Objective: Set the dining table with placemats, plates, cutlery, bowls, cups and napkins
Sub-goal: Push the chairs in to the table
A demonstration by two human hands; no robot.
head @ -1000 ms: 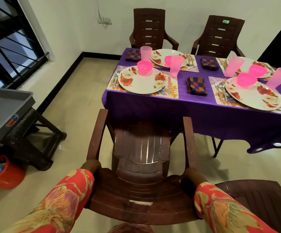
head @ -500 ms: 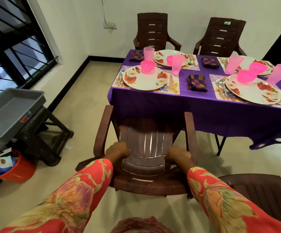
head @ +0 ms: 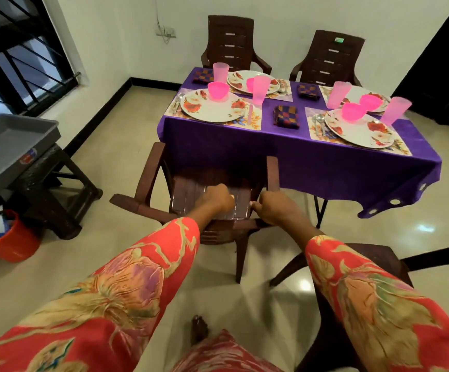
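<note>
Now both hands grip chair back, seat facing table.

Your two arms are covered to the wrist by long sleeves: the left sleeve and the right sleeve are the same bright coral-red cloth, printed with large flowers in tan, mauve and muted green with pale outlines (the petals look brushed on, like watercolour). The cloth hangs loose and wide toward your elbows. Your left hand and right hand are bare, with no rings or bangles showing. At the bottom edge, a fold of the same red print covers your lap, with a bare foot just beyond it.
</note>
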